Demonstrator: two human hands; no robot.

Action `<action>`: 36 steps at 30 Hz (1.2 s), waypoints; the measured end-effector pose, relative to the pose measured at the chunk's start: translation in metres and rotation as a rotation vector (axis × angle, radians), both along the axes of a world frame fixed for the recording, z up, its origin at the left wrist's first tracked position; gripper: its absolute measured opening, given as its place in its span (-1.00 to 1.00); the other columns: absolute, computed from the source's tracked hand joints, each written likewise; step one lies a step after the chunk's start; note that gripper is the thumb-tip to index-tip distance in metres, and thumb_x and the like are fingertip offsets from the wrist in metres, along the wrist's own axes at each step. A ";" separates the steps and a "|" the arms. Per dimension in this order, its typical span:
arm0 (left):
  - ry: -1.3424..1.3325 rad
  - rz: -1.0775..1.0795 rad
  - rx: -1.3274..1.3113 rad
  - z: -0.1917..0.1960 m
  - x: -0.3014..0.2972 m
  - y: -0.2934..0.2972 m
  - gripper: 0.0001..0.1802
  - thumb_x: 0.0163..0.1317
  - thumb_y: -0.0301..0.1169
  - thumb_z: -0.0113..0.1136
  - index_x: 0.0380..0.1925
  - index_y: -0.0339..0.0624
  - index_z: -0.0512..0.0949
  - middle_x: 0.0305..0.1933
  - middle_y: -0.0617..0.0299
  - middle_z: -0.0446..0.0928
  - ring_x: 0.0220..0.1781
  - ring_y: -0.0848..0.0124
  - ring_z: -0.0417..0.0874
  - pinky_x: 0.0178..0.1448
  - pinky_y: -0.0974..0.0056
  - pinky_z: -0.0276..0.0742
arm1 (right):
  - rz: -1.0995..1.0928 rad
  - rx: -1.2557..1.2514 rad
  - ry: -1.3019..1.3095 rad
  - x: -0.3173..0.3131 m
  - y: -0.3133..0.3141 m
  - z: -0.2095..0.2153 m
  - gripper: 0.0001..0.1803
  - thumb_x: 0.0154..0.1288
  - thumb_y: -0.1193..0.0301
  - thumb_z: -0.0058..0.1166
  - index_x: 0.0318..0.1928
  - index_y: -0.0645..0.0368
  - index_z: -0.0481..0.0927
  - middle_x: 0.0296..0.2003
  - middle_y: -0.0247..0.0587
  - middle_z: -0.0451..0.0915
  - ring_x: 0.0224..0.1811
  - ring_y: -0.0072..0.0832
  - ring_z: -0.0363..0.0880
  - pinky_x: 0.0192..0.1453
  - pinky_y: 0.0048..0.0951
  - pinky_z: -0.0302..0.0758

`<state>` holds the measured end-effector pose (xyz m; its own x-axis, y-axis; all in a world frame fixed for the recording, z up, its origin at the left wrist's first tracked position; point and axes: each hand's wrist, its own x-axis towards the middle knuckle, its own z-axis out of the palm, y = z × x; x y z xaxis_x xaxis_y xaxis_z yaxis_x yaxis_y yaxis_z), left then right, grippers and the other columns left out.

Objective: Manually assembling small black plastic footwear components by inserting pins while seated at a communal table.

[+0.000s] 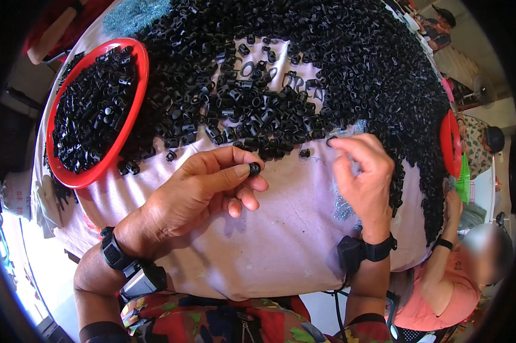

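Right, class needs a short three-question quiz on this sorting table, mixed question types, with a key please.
1. True or false: the left hand pinches a small black part between thumb and finger.
2. Which colour is the tray heaped with black parts at the left? A blue, B red, C white.
3. Fill in: the right hand reaches with a fingertip to the edge of the big ____ of black parts on the cloth.

Key: 1 true; 2 B; 3 pile.

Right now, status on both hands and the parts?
Left hand pinching one small black part. Right hand at the edge of the black parts heap, fingertip on a piece. Red tray full. Nothing in the way.
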<state>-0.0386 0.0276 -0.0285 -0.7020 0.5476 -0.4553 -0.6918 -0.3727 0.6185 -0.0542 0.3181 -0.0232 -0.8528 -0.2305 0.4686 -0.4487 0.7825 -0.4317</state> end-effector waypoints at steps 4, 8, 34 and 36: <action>-0.003 0.003 0.006 0.000 -0.001 0.002 -0.70 0.60 -0.43 0.03 0.20 -0.36 0.49 -0.08 0.07 0.70 -0.21 0.43 0.76 -0.24 0.47 0.65 | -0.123 0.157 -0.075 -0.001 0.019 0.004 -0.86 0.13 0.55 0.24 -0.27 0.19 0.75 -0.37 -0.17 0.68 -0.32 -0.20 0.68 -0.20 -0.25 0.61; -0.008 -0.013 0.024 -0.003 -0.002 0.001 -0.70 0.60 -0.43 0.03 0.19 -0.37 0.50 -0.08 0.07 0.70 -0.20 0.44 0.76 -0.22 0.47 0.66 | -0.070 0.116 -0.131 -0.001 0.015 0.007 -0.85 0.12 0.51 0.30 -0.25 0.20 0.75 -0.35 -0.18 0.68 -0.28 -0.22 0.70 -0.17 -0.28 0.61; 0.060 -0.065 -0.044 -0.002 0.001 0.001 -0.69 0.58 -0.40 0.10 0.21 -0.32 0.51 0.07 0.03 0.70 -0.04 0.37 0.79 -0.09 0.41 0.69 | 0.160 -0.123 -0.314 0.014 -0.024 0.011 -0.83 0.18 0.63 0.26 -0.20 0.22 0.76 -0.31 -0.20 0.70 -0.38 -0.35 0.59 -0.31 -0.36 0.52; 0.040 0.010 -0.047 -0.001 0.003 0.005 -0.71 0.57 -0.41 0.11 0.18 -0.32 0.52 0.06 0.00 0.70 -0.03 0.34 0.79 -0.08 0.40 0.69 | 0.239 -0.088 -0.256 0.013 -0.023 0.008 -0.79 0.19 0.61 0.33 -0.13 0.24 0.77 -0.30 -0.15 0.70 -0.28 -0.26 0.68 -0.21 -0.29 0.58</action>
